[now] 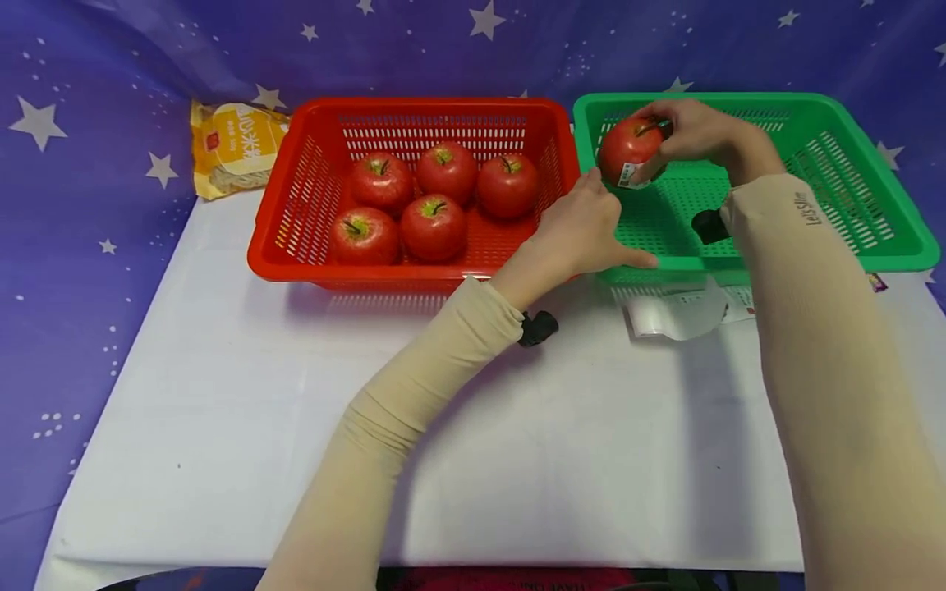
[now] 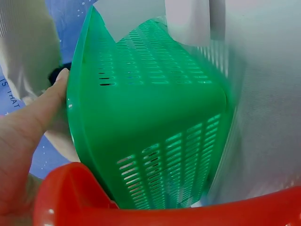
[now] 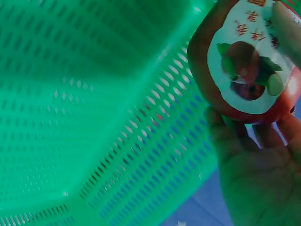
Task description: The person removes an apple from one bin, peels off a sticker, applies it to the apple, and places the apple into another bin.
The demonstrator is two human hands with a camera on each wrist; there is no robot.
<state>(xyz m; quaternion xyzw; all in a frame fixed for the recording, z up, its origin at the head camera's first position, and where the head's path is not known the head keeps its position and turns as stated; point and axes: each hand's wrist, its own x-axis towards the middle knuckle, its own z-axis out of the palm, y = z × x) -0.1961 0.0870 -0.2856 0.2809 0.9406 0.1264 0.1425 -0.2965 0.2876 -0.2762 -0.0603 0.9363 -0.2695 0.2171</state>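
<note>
My right hand (image 1: 691, 135) grips a red apple (image 1: 628, 149) above the left end of the green basket (image 1: 813, 264). A white label with printed fruit shows on this apple (image 3: 244, 61) in the right wrist view. My left hand (image 1: 584, 226) rests at the near-left corner of the green basket, beside the red basket's right rim. Its thumb (image 2: 44, 106) stretches along the green rim, and its other fingers reach along the basket's left side. Inside the red basket (image 1: 296, 271) sit several red apples (image 1: 433, 227), stems up.
A yellow food packet (image 1: 236, 148) lies behind the red basket's left side. In front of the green basket is a roll of clear film or labels (image 1: 654, 316). A small purple wrapper (image 1: 877, 282) is at the right. White cloth covers the table (image 1: 259, 435); a starry purple curtain (image 1: 414, 41) hangs behind.
</note>
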